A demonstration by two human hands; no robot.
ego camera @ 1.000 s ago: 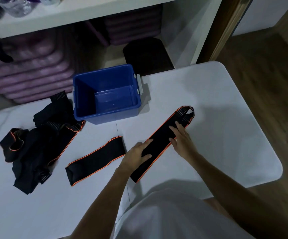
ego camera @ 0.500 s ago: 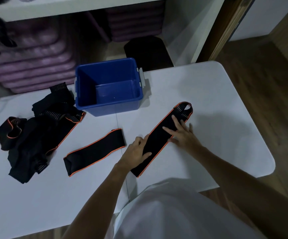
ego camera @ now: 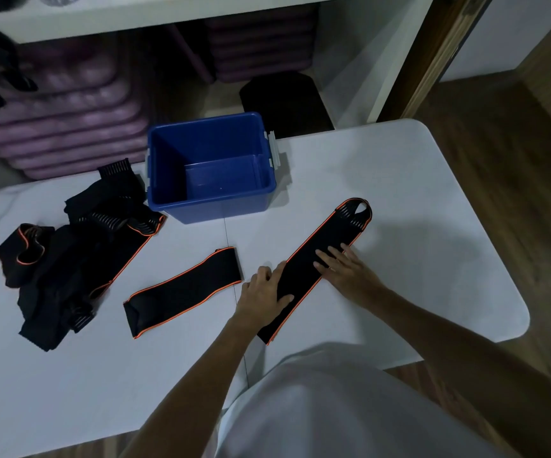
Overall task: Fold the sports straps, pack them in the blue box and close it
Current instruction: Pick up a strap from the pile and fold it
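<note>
A white, matte surface point(ego camera: 416, 226) with rounded corners carries everything. At its 12 o'clock edge stands an open blue plastic box point(ego camera: 211, 206) with grey side latches, nothing visible inside. Towards 9 o'clock lies a loose heap of black elastic straps with orange edging point(ego camera: 69, 259), one end touching the box's left corner. Near the centre, a folded black strap with orange trim point(ego camera: 184, 290) lies flat, slanting up towards 2 o'clock. Just right of it, a long black orange-edged strap point(ego camera: 320, 259) stretches out flat along the same slant, its looped end pointing to 1 o'clock.
</note>
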